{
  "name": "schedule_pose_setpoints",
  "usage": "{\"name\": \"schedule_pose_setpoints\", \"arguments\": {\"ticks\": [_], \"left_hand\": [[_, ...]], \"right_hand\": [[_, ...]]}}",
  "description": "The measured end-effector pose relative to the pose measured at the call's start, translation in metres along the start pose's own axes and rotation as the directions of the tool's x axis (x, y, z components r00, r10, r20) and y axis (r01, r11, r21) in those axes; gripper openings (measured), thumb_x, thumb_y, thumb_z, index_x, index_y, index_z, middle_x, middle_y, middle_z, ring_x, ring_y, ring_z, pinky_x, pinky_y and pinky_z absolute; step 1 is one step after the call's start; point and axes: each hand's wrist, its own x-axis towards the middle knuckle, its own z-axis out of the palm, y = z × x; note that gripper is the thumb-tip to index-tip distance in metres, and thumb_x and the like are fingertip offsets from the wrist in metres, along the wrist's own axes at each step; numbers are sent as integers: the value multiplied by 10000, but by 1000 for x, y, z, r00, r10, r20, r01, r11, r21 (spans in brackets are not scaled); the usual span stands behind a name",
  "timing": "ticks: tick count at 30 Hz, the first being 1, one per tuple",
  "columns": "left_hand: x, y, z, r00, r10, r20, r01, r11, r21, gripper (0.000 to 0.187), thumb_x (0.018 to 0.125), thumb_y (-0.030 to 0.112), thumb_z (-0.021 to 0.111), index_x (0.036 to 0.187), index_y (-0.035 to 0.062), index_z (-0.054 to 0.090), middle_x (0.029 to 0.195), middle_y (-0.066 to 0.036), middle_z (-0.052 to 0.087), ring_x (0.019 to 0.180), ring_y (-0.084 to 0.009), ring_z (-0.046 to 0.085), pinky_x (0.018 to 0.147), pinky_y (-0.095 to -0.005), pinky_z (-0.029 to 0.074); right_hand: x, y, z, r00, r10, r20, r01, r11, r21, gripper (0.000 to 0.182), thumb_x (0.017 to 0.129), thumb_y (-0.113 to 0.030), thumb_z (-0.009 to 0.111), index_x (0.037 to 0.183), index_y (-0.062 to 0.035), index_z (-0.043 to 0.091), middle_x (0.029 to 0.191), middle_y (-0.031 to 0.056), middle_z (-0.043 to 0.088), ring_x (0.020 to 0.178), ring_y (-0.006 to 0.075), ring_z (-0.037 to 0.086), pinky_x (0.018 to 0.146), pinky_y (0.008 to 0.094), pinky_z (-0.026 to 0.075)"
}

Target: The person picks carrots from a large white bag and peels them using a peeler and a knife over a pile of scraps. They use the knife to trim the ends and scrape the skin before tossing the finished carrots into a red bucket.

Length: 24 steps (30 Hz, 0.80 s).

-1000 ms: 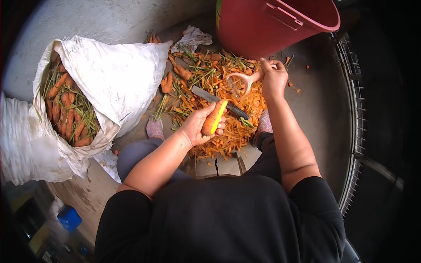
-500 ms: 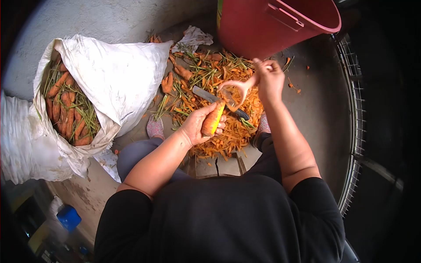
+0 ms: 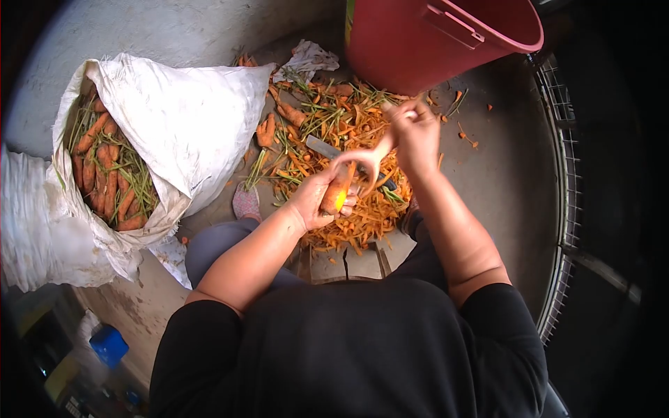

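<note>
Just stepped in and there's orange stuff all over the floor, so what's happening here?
A person is peeling carrots. The left hand grips a partly peeled carrot, and the right hand holds a Y-shaped peeler with its head at the carrot's far end. Below them lies a pile of peelings and green tops, with a knife resting on it. An open white sack of unpeeled carrots sits at the person's left, and a red bucket stands just beyond the pile.

1. Informal bulk vegetable-preparation area, floor level, not a fitted kitchen.
2. Bare concrete floor (image 3: 502, 181) strewn with carrot peelings (image 3: 362, 209).
3. Open white sack (image 3: 188, 132) of unpeeled carrots (image 3: 108, 174); large red bucket (image 3: 425, 42).
</note>
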Motion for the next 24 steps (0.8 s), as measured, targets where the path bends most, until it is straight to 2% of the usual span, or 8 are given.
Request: {"name": "schedule_pose_setpoints", "arguments": {"ticks": [3, 6, 8, 9, 16, 18, 20, 24], "left_hand": [[-3, -2, 19, 993, 106, -52, -97, 985, 143, 297, 893, 368, 437, 975, 86, 479, 766, -31, 454, 673, -118, 443, 558, -241, 373], [1, -4, 5, 994, -106, 13, 106, 994, 5, 291, 897, 401, 413, 980, 127, 461, 749, -7, 415, 666, -110, 399, 558, -226, 347], [1, -5, 5, 995, -88, 44, 87, 996, 10, 309, 896, 432, 402, 981, 140, 460, 764, -7, 416, 670, -109, 398, 563, -227, 349], [-1, -4, 9, 997, -80, 19, 80, 997, 12, 313, 896, 439, 397, 981, 144, 460, 764, -7, 414, 671, -109, 398, 565, -227, 350], [1, -2, -1, 996, 47, -79, -34, 987, 159, 252, 888, 325, 446, 992, 115, 537, 774, -57, 541, 693, -161, 540, 507, -271, 423], [5, -5, -9, 996, 22, 85, -31, 994, 108, 266, 895, 334, 434, 1014, 111, 517, 790, -61, 535, 680, -158, 523, 514, -265, 413], [1, -5, 4, 999, -44, 17, 44, 999, -17, 281, 899, 360, 423, 1030, 119, 480, 824, -57, 495, 675, -141, 467, 534, -252, 384], [0, -1, 6, 998, -62, 8, 62, 996, -57, 249, 894, 374, 430, 990, 149, 473, 840, -39, 454, 699, -133, 430, 539, -245, 363]], "right_hand": [[-19, 15, 8, 974, -41, 223, 86, 977, -197, 183, 725, -106, 693, 683, -42, 527, 607, 29, 540, 482, 76, 472, 426, 220, 394], [19, 23, -12, 997, 17, -75, -41, 943, -330, 166, 727, -82, 674, 683, -34, 521, 614, 37, 544, 484, 81, 474, 430, 229, 399], [52, 31, -40, 950, -197, -242, 101, 927, -361, 169, 724, -89, 674, 689, -31, 519, 606, 36, 533, 481, 87, 477, 428, 231, 403], [53, 24, -41, 954, -141, -264, 99, 981, -167, 193, 720, -116, 688, 694, -32, 516, 607, 36, 529, 483, 92, 482, 426, 234, 408], [-23, 15, 11, 970, -59, 235, 102, 979, -175, 201, 725, -144, 697, 693, -42, 528, 608, 22, 532, 484, 76, 472, 413, 210, 385], [-11, 14, 5, 989, 55, 140, -9, 951, -309, 164, 727, -113, 681, 704, -37, 538, 603, 19, 538, 489, 77, 482, 419, 214, 393], [26, 28, -17, 993, -58, -102, 15, 928, -373, 150, 722, -89, 676, 700, -28, 540, 609, 30, 540, 507, 81, 497, 434, 215, 407], [42, 24, -34, 975, -134, -178, 102, 979, -178, 214, 720, -125, 707, 677, -46, 513, 621, 23, 530, 518, 82, 486, 445, 219, 405]]}}
